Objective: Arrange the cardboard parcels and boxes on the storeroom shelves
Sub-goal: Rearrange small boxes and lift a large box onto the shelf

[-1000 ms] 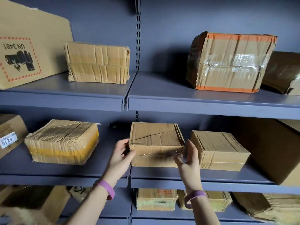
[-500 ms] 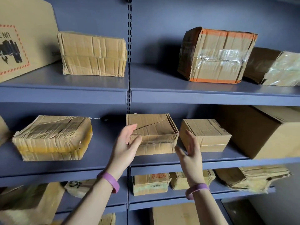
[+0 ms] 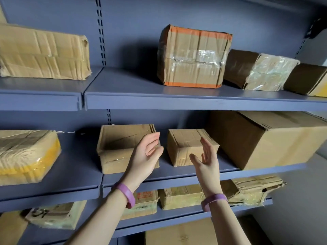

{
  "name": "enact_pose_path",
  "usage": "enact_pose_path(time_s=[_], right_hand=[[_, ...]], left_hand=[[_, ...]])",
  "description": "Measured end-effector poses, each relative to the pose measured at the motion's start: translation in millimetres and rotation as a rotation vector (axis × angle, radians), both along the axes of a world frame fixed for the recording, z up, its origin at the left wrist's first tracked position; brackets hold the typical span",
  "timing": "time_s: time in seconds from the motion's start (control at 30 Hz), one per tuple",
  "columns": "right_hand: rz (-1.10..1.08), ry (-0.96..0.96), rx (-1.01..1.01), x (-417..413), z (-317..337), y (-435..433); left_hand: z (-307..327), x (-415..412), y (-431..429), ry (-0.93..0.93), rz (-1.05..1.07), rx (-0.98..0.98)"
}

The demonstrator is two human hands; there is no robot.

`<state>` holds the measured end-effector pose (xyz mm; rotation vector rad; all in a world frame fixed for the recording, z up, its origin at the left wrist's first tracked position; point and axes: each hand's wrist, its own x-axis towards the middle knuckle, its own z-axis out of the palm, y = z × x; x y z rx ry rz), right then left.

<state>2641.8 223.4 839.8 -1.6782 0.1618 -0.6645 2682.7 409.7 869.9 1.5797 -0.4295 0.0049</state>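
Note:
Two small taped cardboard parcels lie side by side on the middle blue shelf (image 3: 177, 175). The flat creased parcel (image 3: 116, 147) is on the left, and the small parcel (image 3: 184, 145) sits to its right with a narrow gap between them. My left hand (image 3: 146, 156) hovers in front of the flat parcel's right end, fingers relaxed, holding nothing. In front of the small parcel's right side my right hand (image 3: 206, 160) is raised with its palm turned left and its fingers straight, also holding nothing. Whether either hand touches a parcel is unclear.
A large plain box (image 3: 265, 138) stands close on the right of the small parcel. A yellow-taped parcel (image 3: 26, 154) lies at the left. The upper shelf holds an orange-taped box (image 3: 192, 57) and wrapped parcels. Several more parcels fill the lower shelves.
Both hands have let go of the flat creased parcel and shifted right toward the small parcel. The view has swung to the right.

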Motion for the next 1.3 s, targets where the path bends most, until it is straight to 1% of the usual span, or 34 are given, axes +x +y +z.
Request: enact_pose_path(time_s=[0.2,0.3,0.43,0.53,0.63,0.73,0.87,0.97,1.07,1.2,1.3], right_hand=[[0.052,-0.015,-0.026,12.2,-3.0,-71.6],[0.077,-0.009,-0.01,20.2,-9.9,-104.9],[0.151,0.084,0.01,33.4,-29.5,-134.6],[0.224,0.167,0.079,43.2,-44.7,-144.8],[0.302,0.244,0.159,49.8,-56.5,-146.4],[0.3,0.25,0.095,55.1,-68.0,-147.7],[0.308,0.222,0.04,55.7,-65.8,-150.7],[0.312,0.135,0.07,50.7,-50.9,-153.5],[0.297,0.058,0.083,44.3,-38.8,-152.6],[0.306,-0.003,0.127,32.1,-28.3,-149.5],[0.302,-0.001,0.2,24.0,-25.3,-151.7]], left_hand=[[-10.0,0.3,-72.7,-0.01,0.033,0.094],[-22.5,4.1,-101.7,0.047,0.088,0.144],[-33.0,7.5,-127.1,0.115,0.21,0.187],[-41.0,11.2,-139.0,0.234,0.318,0.179],[-51.9,16.4,-146.4,0.329,0.372,0.205],[-57.9,15.7,-148.4,0.371,0.408,0.272],[-65.9,17.3,-138.4,0.338,0.415,0.279],[-53.6,9.6,-134.5,0.246,0.441,0.197],[-46.2,-1.1,-135.6,0.196,0.457,0.013],[-44.9,-11.4,-140.1,0.21,0.454,-0.212],[-41.6,-15.6,-137.2,0.256,0.444,-0.302]])
